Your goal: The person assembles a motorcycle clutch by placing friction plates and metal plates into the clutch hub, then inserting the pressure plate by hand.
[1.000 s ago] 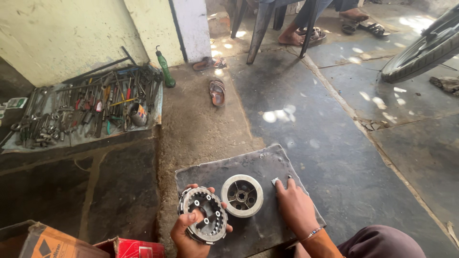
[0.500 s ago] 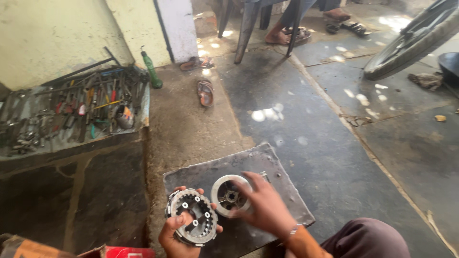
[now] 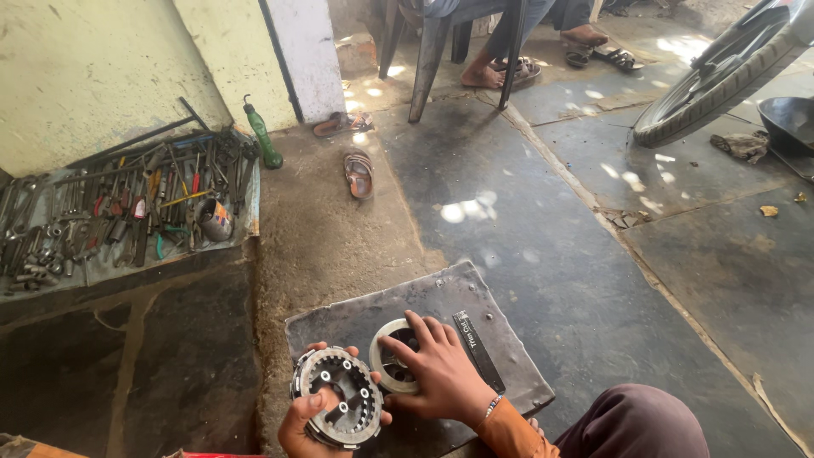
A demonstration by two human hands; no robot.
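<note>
**On the mat, two clutch parts being handled**

Low on the grey mat (image 3: 475,314), the left hand (image 3: 309,420) is gripping the toothed metal hub (image 3: 339,409), while the right hand (image 3: 441,373) is spreading its fingers over the pale ring (image 3: 386,360). Both pieces are lying apart, not joined.

A repair workshop: hand tools (image 3: 119,212) spread on the floor, a wheel (image 3: 721,76) nearby.

A: Counts?

B: I'm seeing two round metal parts: one toothed hub (image 3: 339,407), one pale ring (image 3: 392,366). Two hands showing, left hand (image 3: 307,421) and right hand (image 3: 441,369).

A: Rest?

B: I'm counting one metal plate (image 3: 441,298), one green bottle (image 3: 262,136), one loose sandal (image 3: 359,173), one wheel (image 3: 721,78). Tools in the tray (image 3: 127,212): too many, not counting.
</note>
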